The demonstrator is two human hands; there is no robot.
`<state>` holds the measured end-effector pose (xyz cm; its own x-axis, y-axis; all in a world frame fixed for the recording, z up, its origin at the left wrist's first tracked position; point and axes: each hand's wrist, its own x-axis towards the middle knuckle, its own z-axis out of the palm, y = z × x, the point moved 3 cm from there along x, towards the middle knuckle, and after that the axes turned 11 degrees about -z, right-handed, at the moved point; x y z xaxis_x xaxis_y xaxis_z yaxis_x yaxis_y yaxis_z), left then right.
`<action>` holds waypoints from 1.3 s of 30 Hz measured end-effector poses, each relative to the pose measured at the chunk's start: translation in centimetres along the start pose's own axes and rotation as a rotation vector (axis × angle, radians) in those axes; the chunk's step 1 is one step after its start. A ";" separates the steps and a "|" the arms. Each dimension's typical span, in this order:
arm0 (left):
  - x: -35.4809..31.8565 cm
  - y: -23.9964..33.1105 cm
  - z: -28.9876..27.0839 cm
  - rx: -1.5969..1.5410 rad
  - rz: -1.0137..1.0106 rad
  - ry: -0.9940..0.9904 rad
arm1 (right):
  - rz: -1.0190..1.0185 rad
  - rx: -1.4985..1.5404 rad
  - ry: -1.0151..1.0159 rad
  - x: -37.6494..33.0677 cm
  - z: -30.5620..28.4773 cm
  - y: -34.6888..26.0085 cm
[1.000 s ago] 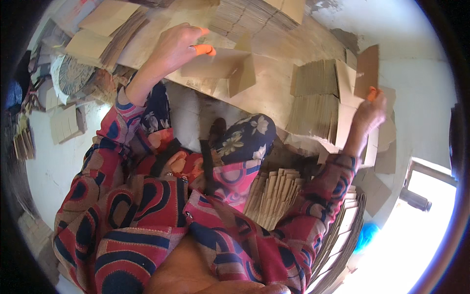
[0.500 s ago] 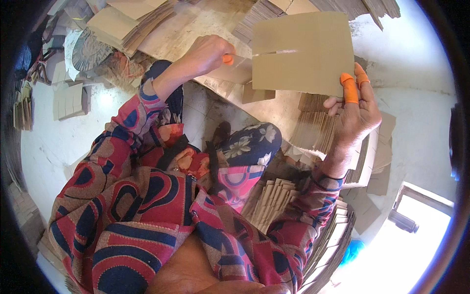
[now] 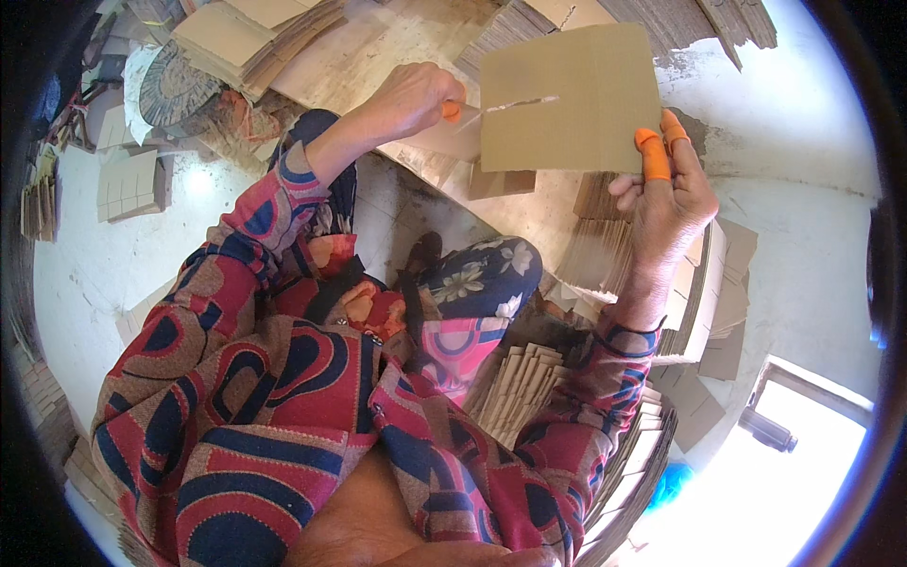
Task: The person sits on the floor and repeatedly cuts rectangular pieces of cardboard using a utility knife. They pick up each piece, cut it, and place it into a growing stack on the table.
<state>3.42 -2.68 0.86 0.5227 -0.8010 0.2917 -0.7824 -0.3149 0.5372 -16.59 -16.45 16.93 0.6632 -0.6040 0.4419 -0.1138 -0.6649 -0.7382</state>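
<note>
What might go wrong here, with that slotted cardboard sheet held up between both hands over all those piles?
1. The cardboard sheet is pinched only at its edges, the left hand at the slot side and the right hand at a lower corner, so it might slip or bend.
2. The slot runs in from the left edge; pulling there may tear it further.
3. The stacks of cardboard crowd close below the right hand, so a dropped sheet or a bump could topple them.

Bright daylight floods the scene. Glare whitens the lower right floor [image 3: 794, 491]. Fisheye bending and dark vignette ring the edges.
</note>
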 end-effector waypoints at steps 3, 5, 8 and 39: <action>0.2 0.0 0.0 -0.045 -0.008 -0.028 | -0.029 0.001 0.000 0.0 0.0 -0.1; 0.1 0.3 -0.2 -0.050 0.000 -0.011 | -0.054 -0.008 0.009 0.2 -0.3 0.1; 0.1 0.3 -0.4 -0.067 -0.015 -0.027 | -0.085 0.005 0.024 0.2 0.0 0.3; -0.2 1.3 1.1 0.020 -0.040 -0.108 | -0.434 -0.695 -0.358 -5.7 8.8 5.1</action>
<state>1.97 -3.51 0.62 0.5145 -0.8377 0.1829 -0.7689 -0.3564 0.5308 -14.46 -12.52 6.09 0.9301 -0.1411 0.3392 -0.1444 -0.9894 -0.0158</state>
